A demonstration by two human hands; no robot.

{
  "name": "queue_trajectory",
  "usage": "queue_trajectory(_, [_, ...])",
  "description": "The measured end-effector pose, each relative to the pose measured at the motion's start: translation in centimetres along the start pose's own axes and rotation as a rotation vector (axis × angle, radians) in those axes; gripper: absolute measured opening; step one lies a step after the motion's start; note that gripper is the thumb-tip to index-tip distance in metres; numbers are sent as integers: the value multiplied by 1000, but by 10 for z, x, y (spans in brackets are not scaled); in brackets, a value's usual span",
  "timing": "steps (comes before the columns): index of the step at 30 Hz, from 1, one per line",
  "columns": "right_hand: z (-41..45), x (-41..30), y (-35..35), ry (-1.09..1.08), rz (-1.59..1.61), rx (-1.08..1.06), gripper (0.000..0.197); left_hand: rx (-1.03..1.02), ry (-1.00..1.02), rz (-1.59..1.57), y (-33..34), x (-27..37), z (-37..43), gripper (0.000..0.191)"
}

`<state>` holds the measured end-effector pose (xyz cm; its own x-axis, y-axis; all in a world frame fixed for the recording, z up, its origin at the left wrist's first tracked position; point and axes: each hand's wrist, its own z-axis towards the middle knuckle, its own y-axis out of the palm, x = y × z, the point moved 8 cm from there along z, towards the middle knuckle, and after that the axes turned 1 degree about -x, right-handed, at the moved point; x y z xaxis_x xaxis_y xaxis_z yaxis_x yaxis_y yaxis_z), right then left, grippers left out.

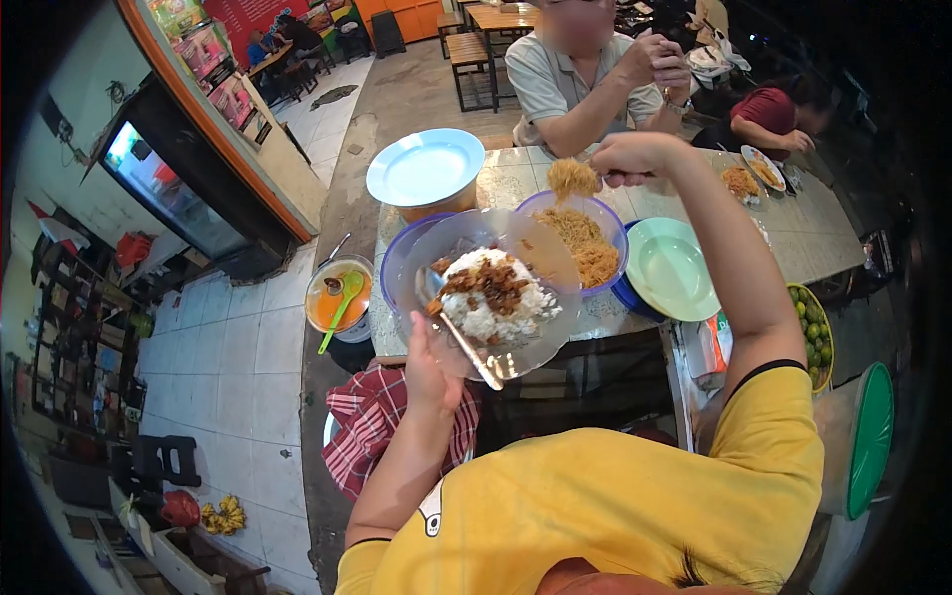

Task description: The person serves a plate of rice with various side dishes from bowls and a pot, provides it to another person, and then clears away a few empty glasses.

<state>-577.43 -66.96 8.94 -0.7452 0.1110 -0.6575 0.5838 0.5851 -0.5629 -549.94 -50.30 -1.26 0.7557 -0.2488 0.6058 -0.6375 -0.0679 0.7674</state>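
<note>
My left hand (431, 372) grips the near-left rim of a translucent plate (543, 335) above the table. White rice (476, 320) lies on it under brown sauced pieces (494, 288), and a metal spoon (465, 342) rests across its left side. Over the table, my right hand (634, 158) is closed around the handle of a serving utensil, mostly hidden by my fingers. A clump of thin fried noodles (571, 178) hangs from that utensil above a purple-rimmed bowl (622, 245), which holds more noodles (587, 249). Part of another purple-rimmed bowl (394, 253) shows behind the plate.
Light-blue plates (425, 167) stand at the back left; a pale-green plate (673, 268) sits right of the noodles. An orange-sauce container (338, 297) holds a green spoon (342, 311). Across the table sits a person (580, 89). A basket of green citrus fruit (814, 335) is right.
</note>
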Motion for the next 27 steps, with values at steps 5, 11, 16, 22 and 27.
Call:
queue_trajectory(5, [-44,-83,17,-172,-261,-69,22,-81,24,-4,19,-18,24,50])
queue_trajectory(11, [-42,-116,87,-526,-1045,92,33,-134,23,37,42,-25,26,53])
queue_trajectory(16, [-46,-113,79,-236,-1264,328,38,-144,-10,46,37,-38,26,55])
queue_trajectory(22, [-45,-101,45,-233,-1155,453,40,-168,14,-24,24,-44,32,55])
queue_trajectory(27, [-23,-61,13,-261,-540,127,30,-80,79,-4,12,-31,23,58])
